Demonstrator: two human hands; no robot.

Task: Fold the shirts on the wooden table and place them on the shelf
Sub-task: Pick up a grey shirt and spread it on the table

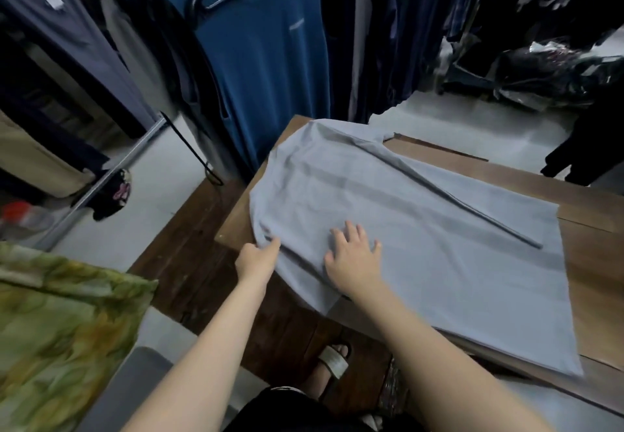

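The grey shirt (405, 229) is thin matt cloth, smooth with faint creases. The wooden table (594, 263) under it shows brown grain with a dull sheen. The hanging blue T-shirt (270, 60) is soft matt cloth. The rack rail (111, 175) is shiny metal; the packaging bags (547, 57) are glossy plastic.

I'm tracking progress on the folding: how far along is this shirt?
Early. The grey shirt lies spread on the wooden table, one side apparently folded in. The left hand pinches its edge while the right hand presses it flat. More folds and shelving remain; no shelf shows.
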